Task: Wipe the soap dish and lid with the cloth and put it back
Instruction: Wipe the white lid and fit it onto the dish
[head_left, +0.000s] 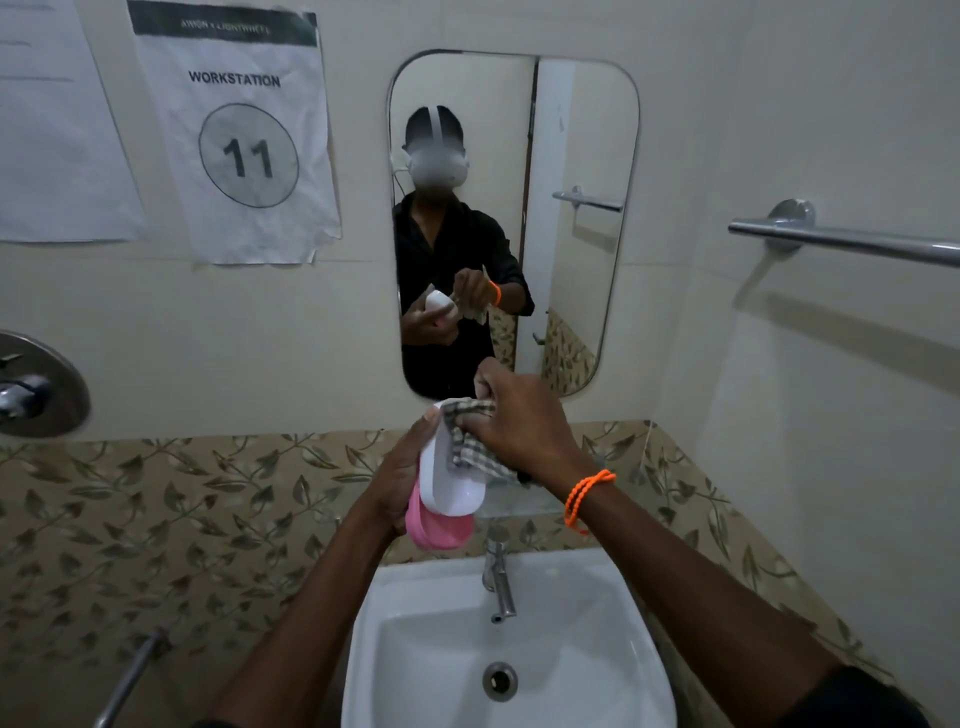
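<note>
At lower centre, a glossy white sink (415, 649) sits empty. Above it, mid-frame, the left hand (397, 480) grips the smooth white lid (449, 488) over the pink dish (439, 530); the right hand (519, 421) clutches a checked cloth (470, 447) against the lid.

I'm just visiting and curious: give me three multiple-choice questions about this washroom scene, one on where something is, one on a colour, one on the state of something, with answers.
1. Where is the white-lidded pink plastic soap dish?
A. Held above the white ceramic sink
B. Lying in the basin
C. On the metal towel rail

2. What colour is the beaded band on the right wrist?
A. Blue
B. Orange
C. Green

3. What is the chrome tap doing?
A. Gushing
B. Dripping into a bucket
C. No water visible

Answers: 1 A, the left hand holds it up before the mirror; 2 B, the band is bright orange; 3 C, no stream shows while the right hand presses the checked cloth on the lid.
</note>
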